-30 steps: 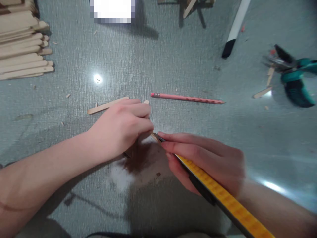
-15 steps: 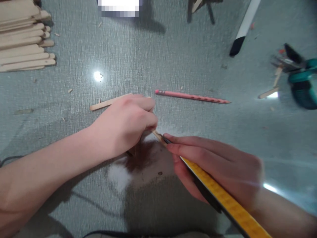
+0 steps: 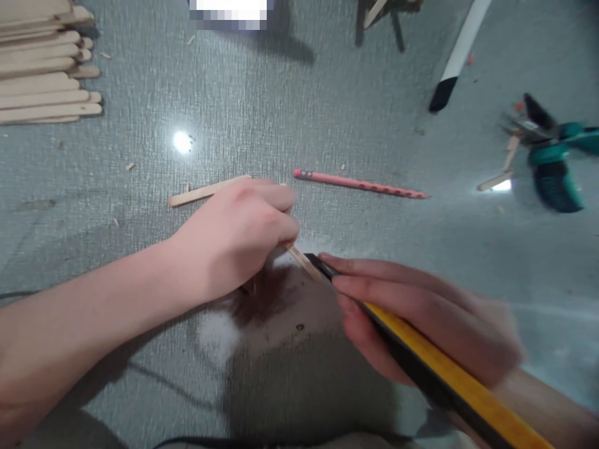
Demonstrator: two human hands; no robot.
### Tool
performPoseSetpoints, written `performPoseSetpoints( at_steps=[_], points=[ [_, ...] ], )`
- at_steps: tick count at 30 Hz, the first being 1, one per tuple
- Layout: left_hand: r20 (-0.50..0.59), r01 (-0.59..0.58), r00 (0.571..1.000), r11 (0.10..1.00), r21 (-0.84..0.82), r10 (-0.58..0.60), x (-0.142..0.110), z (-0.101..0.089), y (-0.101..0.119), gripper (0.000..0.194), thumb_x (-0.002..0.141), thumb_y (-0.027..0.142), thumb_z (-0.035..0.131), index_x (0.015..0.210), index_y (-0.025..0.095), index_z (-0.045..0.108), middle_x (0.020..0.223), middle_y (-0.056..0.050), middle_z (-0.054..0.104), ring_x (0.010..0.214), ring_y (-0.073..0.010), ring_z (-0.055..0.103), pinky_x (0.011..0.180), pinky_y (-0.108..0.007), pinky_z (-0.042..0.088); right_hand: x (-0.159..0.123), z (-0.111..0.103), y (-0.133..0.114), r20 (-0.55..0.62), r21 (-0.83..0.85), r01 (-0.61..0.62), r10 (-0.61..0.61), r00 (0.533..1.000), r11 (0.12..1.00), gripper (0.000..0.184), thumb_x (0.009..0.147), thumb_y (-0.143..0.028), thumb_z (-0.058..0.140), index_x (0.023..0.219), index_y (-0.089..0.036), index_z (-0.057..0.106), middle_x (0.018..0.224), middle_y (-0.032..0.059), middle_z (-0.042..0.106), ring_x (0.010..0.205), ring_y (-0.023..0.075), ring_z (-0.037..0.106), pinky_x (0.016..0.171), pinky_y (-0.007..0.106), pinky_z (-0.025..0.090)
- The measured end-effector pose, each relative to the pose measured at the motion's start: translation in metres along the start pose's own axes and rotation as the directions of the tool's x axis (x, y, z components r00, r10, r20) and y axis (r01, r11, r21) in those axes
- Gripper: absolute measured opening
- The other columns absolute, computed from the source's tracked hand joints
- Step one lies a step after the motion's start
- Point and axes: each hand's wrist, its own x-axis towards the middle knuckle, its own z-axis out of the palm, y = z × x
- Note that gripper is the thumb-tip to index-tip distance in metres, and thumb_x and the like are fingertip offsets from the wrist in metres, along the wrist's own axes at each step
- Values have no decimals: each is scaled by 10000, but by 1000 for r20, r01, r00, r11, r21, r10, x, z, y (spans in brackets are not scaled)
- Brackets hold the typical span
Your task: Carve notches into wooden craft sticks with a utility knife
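My left hand (image 3: 243, 234) is closed in a pinch on a thin wooden craft stick (image 3: 304, 262), whose free end slants down to the right. Its other end is hidden under my fingers. In my right hand (image 3: 430, 318) is a yellow and black utility knife (image 3: 463, 377), fingers wrapped around its front part. The dark tip of the knife lies along the upper right side of the stick; I cannot tell if it touches. Another craft stick (image 3: 201, 192) lies partly under my left hand. Just beyond, a pink pencil (image 3: 346, 180) rests on the grey table.
A pile of craft sticks (image 3: 42, 75) lies at the upper left. Pliers with teal handles (image 3: 550, 162) are at the right, beside small wood pieces (image 3: 498, 179). A white bar with a black end (image 3: 461, 56) lies at the upper right. Wood chips dot the textured table (image 3: 140, 93).
My right hand and the utility knife have shifted a little right and down, away from my left hand, so more of the stick shows. My left hand has stayed almost still.
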Motion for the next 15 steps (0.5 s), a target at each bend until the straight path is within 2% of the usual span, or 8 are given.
performPoseSetpoints(
  at_steps=[1,2,3,6,10,15],
  points=[
    [1,-5,1000,1000,-8,5,0,0,0,354,898,62,457,719,212,724,690,4,550,648,-133,468,618,-301,359,1,1,1,-30,-61,9,-11,999,998,397,810,-73,654,1146,-284,677,1111,49,756,801,217,759,669,318,674],
    [4,-4,1000,1000,-15,4,0,0,0,350,896,60,461,718,206,724,687,3,549,645,-132,469,619,-303,360,3,3,2,-78,-91,79,-86,993,993,325,838,-129,644,1124,-277,681,1075,44,766,764,208,758,609,297,666],
    [13,-1,1000,1000,-19,1,0,-1,0,347,897,57,462,724,200,727,686,2,548,646,-132,472,622,-304,361,3,5,3,-10,-121,65,-66,998,991,311,847,-144,650,1131,-266,679,1085,41,764,808,217,762,623,300,669],
    [22,6,1000,1000,-22,-6,0,-2,0,335,899,58,470,751,194,737,685,3,539,644,-131,467,618,-302,354,4,11,9,-23,-141,118,-123,992,983,240,854,-155,656,1072,-250,691,1078,24,768,796,189,762,604,254,656],
    [25,-9,1000,999,-33,10,-1,-2,-1,334,915,87,461,756,204,730,671,5,515,623,-133,455,604,-301,338,1,16,14,-118,-120,117,-131,984,986,263,833,-135,659,1070,-243,698,1136,31,753,819,184,760,659,256,665],
    [10,-15,1000,1000,-25,15,-1,0,-3,346,911,91,453,747,219,729,669,7,520,618,-132,454,596,-301,338,3,17,13,-68,-130,116,-126,990,985,279,833,-142,647,1081,-263,692,1141,20,750,829,193,762,669,265,670]
  ],
)
